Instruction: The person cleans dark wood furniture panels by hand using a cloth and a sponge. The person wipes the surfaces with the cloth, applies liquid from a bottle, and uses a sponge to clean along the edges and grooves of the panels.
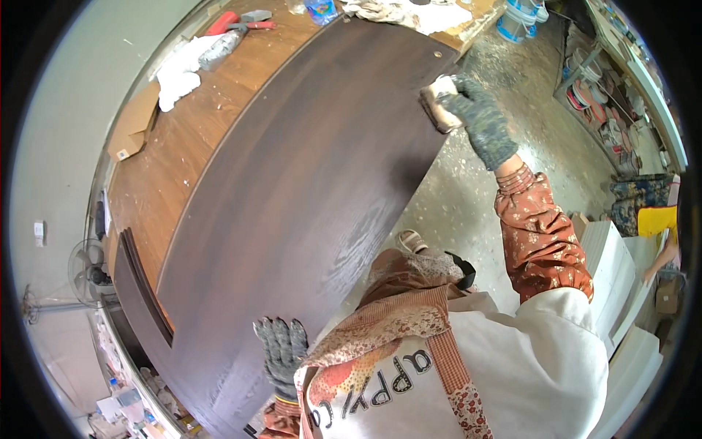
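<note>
A long dark brown wood-grain panel [300,175] lies across the workbench in front of me. My right hand [479,121], in a camouflage-patterned glove, is closed round a beige pad with a brown lower edge [441,102]. The pad rests at the panel's right edge, near its far end; whether it is a sponge or folded cloth I cannot make out. At the panel's near edge, my left hand [281,347] lies in a dark grey glove with its fingers stretched out and nothing in them.
Orange-brown boards [212,124] show beyond the panel, bearing a red-handled tool [223,24], a white cloth [179,73] and a cardboard piece [135,124]. Buckets [516,20] stand on the floor at far right. White boards [607,263] are stacked at right, where another person [647,208] partly shows.
</note>
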### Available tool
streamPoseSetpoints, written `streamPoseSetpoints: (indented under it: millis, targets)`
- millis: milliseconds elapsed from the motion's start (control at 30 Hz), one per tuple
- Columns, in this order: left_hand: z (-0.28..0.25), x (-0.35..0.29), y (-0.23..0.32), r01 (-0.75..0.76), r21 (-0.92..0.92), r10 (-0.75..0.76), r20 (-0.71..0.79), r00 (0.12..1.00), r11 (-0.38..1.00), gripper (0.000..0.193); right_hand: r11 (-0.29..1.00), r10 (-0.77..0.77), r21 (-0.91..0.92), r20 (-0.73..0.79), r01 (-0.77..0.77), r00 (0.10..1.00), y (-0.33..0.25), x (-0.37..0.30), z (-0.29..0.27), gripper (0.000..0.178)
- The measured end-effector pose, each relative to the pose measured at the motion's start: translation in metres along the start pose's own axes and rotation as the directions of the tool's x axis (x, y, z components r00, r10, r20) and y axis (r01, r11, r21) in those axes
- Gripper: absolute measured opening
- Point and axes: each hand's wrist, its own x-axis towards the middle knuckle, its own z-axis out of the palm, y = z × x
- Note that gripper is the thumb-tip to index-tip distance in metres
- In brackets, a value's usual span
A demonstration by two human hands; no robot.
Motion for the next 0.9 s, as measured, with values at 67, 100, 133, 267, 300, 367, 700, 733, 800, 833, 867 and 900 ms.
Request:
streamPoseSetpoints:
  millis: [67,100,133,267,300,367,700,733,800,833,867,900]
  targets:
    - [-0.003,0.007,-0.012,-0.012,-0.034,0.012,0.019,1.000,0.999,0.041,0.983,0.108,0.143,0.037,-0.112,0.993,0.001,-0.009,-0.014,0.033]
    - [-0.011,0.020,-0.018,-0.001,-0.079,0.006,0.057,0.998,0.997,0.046,0.875,0.165,0.456,0.030,-0.160,0.986,0.004,-0.013,-0.019,0.030]
    - [-0.014,0.026,-0.023,0.009,-0.123,0.003,0.094,0.996,0.992,0.051,0.671,0.213,0.721,0.038,-0.175,0.976,0.006,-0.018,-0.023,0.028]
    - [-0.007,0.037,-0.042,0.029,-0.103,-0.010,0.179,0.984,0.994,0.062,0.575,0.358,0.809,-0.115,-0.122,0.927,0.018,-0.044,-0.022,0.028]
    - [-0.005,0.045,-0.044,0.005,-0.091,0.007,0.128,0.992,0.996,0.064,0.579,0.353,0.808,-0.128,-0.109,0.927,0.017,-0.046,-0.025,0.028]
    - [0.001,0.052,-0.050,-0.006,-0.108,0.020,0.128,0.992,0.994,0.065,0.640,0.316,0.763,-0.154,-0.090,0.936,0.009,-0.051,-0.028,0.032]
    - [0.006,0.078,-0.045,0.048,-0.176,-0.031,0.101,0.994,0.983,0.071,0.987,-0.090,0.093,-0.364,0.132,0.927,-0.036,-0.065,-0.014,0.030]
    - [0.005,0.080,-0.044,0.055,-0.179,-0.038,0.099,0.994,0.982,0.071,0.994,-0.098,0.009,-0.331,0.107,0.939,-0.039,-0.067,-0.012,0.029]
    - [0.003,0.079,-0.045,0.073,-0.137,-0.057,0.120,0.991,0.988,0.072,0.975,-0.223,-0.063,-0.277,0.214,0.935,-0.020,-0.070,0.003,0.030]
    - [0.005,0.078,-0.046,0.086,-0.138,-0.070,0.119,0.990,0.987,0.072,0.976,-0.216,-0.009,-0.157,0.218,0.964,-0.031,-0.085,0.021,0.028]
    - [0.005,0.079,-0.046,0.090,-0.139,-0.073,0.126,0.989,0.986,0.073,0.976,-0.213,0.044,-0.039,0.214,0.976,-0.041,-0.097,0.034,0.026]
    - [0.005,0.080,-0.046,0.091,-0.141,-0.072,0.133,0.988,0.986,0.074,0.818,-0.516,-0.254,0.072,0.516,0.854,-0.033,-0.103,0.043,0.026]
